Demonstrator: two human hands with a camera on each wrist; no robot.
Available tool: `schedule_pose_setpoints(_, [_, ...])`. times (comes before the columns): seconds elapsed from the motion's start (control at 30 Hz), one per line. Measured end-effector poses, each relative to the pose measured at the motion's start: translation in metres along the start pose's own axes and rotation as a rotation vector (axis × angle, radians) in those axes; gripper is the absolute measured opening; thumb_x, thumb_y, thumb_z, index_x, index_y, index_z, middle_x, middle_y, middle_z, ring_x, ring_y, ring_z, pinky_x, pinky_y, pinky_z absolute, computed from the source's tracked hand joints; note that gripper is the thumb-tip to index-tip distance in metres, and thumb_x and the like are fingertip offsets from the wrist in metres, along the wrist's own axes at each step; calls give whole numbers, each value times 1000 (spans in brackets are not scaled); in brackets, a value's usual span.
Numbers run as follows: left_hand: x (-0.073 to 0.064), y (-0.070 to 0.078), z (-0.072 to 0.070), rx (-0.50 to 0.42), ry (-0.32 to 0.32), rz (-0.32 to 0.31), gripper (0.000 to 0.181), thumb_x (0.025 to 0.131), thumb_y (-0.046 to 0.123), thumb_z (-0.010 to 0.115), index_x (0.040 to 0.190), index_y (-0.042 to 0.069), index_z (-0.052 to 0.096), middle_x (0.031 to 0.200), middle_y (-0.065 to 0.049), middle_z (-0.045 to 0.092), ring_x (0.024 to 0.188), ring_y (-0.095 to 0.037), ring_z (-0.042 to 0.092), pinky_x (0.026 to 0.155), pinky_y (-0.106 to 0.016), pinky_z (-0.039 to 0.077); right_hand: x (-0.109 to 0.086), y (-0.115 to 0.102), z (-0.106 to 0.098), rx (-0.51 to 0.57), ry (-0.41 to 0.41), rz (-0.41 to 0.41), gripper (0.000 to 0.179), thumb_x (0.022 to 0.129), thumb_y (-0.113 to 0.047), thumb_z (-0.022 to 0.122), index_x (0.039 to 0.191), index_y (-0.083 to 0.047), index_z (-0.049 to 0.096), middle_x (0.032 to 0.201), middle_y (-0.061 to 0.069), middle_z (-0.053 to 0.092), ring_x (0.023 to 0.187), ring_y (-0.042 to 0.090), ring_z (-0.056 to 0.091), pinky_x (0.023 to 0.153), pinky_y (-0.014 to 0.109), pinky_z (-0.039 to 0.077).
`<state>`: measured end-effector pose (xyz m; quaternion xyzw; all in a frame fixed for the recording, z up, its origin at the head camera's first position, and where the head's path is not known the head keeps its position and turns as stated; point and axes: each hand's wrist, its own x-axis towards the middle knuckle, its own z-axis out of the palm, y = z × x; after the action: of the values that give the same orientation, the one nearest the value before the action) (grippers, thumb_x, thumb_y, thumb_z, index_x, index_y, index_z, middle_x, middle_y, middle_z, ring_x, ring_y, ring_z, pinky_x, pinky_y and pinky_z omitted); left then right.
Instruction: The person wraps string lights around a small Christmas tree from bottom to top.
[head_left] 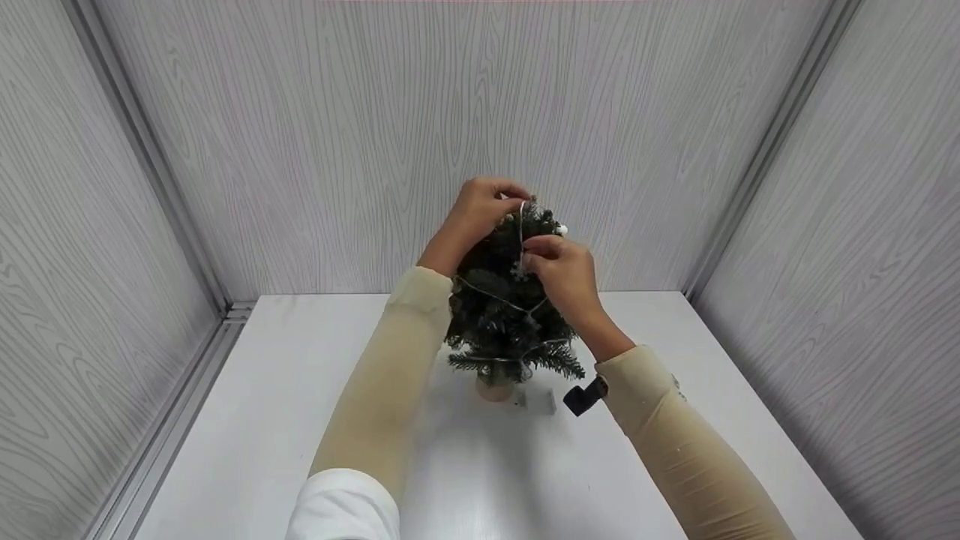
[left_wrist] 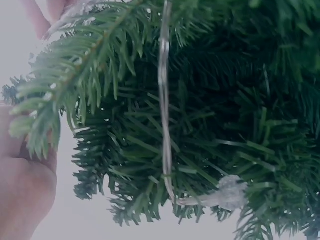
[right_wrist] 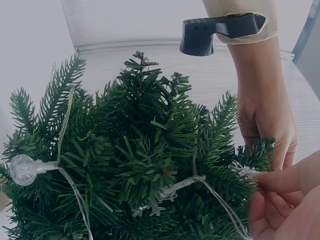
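Observation:
A small green artificial Christmas tree [head_left: 491, 289] stands on the white table [head_left: 285, 420], with a clear string of lights [left_wrist: 164, 95] wound about its branches. Near the treetop my left hand [head_left: 480, 206] pinches the light string's wire between thumb and fingers. Lower down, on the tree's right side, my right hand [head_left: 562, 270] pinches the same string beside a clear snowflake light [head_left: 517, 271]. Between the two hands the wire runs nearly straight. In the right wrist view, my right fingertips touch a clear snowflake [right_wrist: 245, 172] at the branch ends.
The tree has a round wooden-coloured base [head_left: 495, 388]. A small clear, squarish item [head_left: 538, 401] lies beside it. A clear ball-shaped light [right_wrist: 23, 170] hangs on another branch. Pale wood-grain panels [head_left: 360, 142] enclose the table at the back and sides.

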<state>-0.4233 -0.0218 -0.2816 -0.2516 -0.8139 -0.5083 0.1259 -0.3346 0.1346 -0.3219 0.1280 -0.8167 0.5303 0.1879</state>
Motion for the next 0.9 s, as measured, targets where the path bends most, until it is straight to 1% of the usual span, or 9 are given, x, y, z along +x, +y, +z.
schedule_pose_setpoints(0.03, [-1, -1, 0, -10, 4, 0, 16, 100, 15, 65, 109, 11, 78, 112, -5, 74, 78, -11, 59, 69, -24, 49, 0, 0, 0, -9, 1, 2, 15, 93, -6, 70, 107, -1, 75, 98, 15, 75, 88, 23, 70, 74, 29, 55])
schedule_pose_setpoints(0.13, [-2, -4, 0, -27, 8, 2, 16, 100, 15, 66, 109, 10, 78, 112, -5, 74, 90, -12, 64, 76, -25, 52, -2, 1, 1, -31, 0, -3, 16, 94, -7, 70, 108, -2, 75, 100, 15, 75, 90, 24, 70, 76, 32, 55])
schedule_pose_setpoints(0.2, [-2, -5, 0, -33, 8, -2, 16, 100, 16, 66, 110, 11, 77, 114, -5, 73, 96, -14, 65, 80, -27, 53, -3, 2, 1, -47, -3, -11, 17, 95, -8, 69, 110, -3, 75, 102, 14, 74, 91, 24, 70, 77, 33, 55])
schedule_pose_setpoints(0.33, [-2, -6, 1, -29, 4, -7, 17, 99, 16, 66, 111, 11, 77, 115, -5, 73, 101, -17, 65, 84, -28, 54, -4, 4, 2, -72, -12, -33, 18, 96, -9, 69, 113, -3, 74, 105, 13, 74, 92, 23, 70, 78, 35, 56])
schedule_pose_setpoints(0.5, [-3, -6, -1, 2, -1, 8, 16, 98, 15, 68, 110, 9, 78, 116, -6, 74, 101, -18, 65, 82, -28, 53, -4, 4, 4, -92, -21, -47, 18, 96, -9, 68, 113, -3, 73, 105, 13, 74, 93, 23, 70, 79, 36, 56])
schedule_pose_setpoints(0.67, [-6, -8, -3, 19, -4, 8, 17, 98, 17, 69, 110, 10, 78, 118, -5, 73, 100, -17, 65, 81, -27, 53, -4, 6, 5, -125, -35, -49, 18, 96, -9, 68, 113, -3, 73, 105, 12, 74, 95, 22, 70, 80, 36, 56])
schedule_pose_setpoints(0.8, [-8, -11, -4, 23, 0, 0, 18, 98, 21, 69, 111, 12, 78, 120, -3, 72, 95, -16, 64, 78, -28, 52, -3, 5, 6, -128, -42, -38, 19, 97, -8, 67, 114, -3, 73, 107, 13, 74, 98, 23, 70, 82, 38, 56])
schedule_pose_setpoints(0.9, [-10, -12, -5, 38, 8, -2, 20, 98, 23, 67, 113, 14, 77, 119, -2, 72, 87, -14, 61, 75, -27, 50, -2, 4, 6, -129, -43, -31, 20, 97, -9, 67, 116, -3, 73, 110, 14, 73, 101, 24, 70, 84, 38, 57])
